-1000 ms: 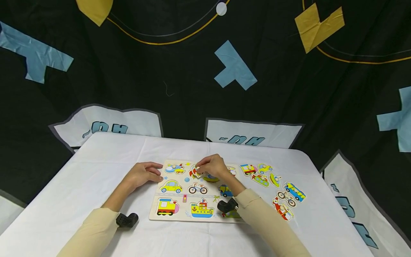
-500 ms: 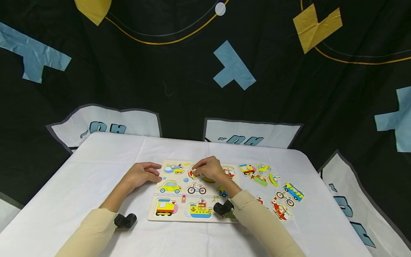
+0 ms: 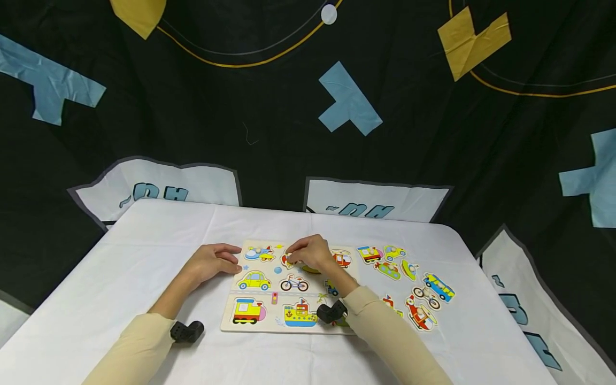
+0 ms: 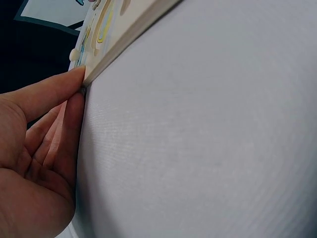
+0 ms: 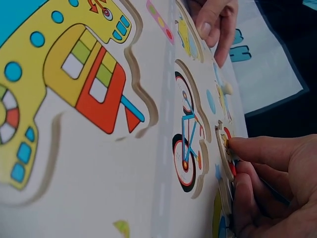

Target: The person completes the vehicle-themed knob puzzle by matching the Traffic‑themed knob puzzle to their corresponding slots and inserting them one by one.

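A pale wooden puzzle board with printed vehicles lies mid-table. My right hand is over its far row, thumb and fingertips pinching a small red-and-white puzzle piece, partly hidden by the fingers. In the right wrist view this piece sits close over the board, beyond the printed bicycle. At the board's left edge rests my left hand, its fingers relaxed. The left wrist view shows the thumb touching the board's edge. A plane piece with a knob lies in the far-left recess.
Right of the board lie loose puzzle pieces: a train, a car, a submarine, a flying saucer, a bus, a bicycle and a helicopter. My right sleeve partly covers a red piece.
My right hand has shifted slightly left and lower with the red-and-white puzzle piece, uncovering more of the printed red cable car. My left hand has stayed at the board's edge.
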{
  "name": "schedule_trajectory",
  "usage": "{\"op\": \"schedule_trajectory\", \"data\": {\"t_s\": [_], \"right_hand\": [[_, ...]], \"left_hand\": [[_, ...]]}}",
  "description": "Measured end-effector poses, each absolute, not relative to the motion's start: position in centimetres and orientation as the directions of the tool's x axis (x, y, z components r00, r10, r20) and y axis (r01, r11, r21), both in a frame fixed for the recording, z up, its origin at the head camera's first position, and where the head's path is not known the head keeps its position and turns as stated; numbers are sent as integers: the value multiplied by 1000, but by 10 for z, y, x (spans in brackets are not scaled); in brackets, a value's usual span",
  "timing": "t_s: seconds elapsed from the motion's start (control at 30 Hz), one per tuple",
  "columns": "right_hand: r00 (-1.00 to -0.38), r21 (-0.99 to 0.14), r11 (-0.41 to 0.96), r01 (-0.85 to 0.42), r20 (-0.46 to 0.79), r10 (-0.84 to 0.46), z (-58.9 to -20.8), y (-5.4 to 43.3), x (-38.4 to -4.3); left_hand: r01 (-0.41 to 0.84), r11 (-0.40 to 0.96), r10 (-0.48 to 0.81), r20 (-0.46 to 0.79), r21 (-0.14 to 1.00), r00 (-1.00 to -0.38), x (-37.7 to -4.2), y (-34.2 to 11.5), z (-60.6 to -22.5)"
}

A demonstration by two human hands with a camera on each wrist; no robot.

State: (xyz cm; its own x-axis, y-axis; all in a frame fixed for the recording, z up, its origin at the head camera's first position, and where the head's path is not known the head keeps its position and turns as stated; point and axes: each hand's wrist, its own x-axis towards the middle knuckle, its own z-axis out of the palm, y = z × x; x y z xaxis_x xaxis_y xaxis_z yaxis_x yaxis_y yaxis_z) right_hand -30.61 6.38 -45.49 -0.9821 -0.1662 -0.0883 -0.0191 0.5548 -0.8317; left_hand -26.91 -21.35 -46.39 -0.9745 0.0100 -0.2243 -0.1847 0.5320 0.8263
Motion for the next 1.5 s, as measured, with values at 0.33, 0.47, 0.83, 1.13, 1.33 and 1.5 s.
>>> {"op": "schedule_trajectory", "data": {"t_s": [0.33,0.47,0.83,1.13,1.33,1.5], "right_hand": [[-985,-821,571,-7,-93,-146,-455,61,-306],[-985,-821,571,0,-98,-141,-455,60,-306],[-983,-815,579,28,-127,-132,-457,59,-307],[-984,-808,588,35,-132,-123,-457,58,-306],[-984,-811,584,38,-132,-120,-455,58,-304],[-983,-812,583,31,-129,-129,-454,60,-304]], "left_hand": [[-187,532,2,-222,826,-975,-271,-213,-465],[-187,535,3,-223,824,-975,-270,-213,-464],[-166,525,20,-207,835,-978,-268,-213,-463],[-169,530,12,-207,831,-978,-268,-213,-464],[-172,533,7,-207,828,-978,-268,-213,-465],[-183,533,2,-217,826,-976,-269,-212,-464]]}}
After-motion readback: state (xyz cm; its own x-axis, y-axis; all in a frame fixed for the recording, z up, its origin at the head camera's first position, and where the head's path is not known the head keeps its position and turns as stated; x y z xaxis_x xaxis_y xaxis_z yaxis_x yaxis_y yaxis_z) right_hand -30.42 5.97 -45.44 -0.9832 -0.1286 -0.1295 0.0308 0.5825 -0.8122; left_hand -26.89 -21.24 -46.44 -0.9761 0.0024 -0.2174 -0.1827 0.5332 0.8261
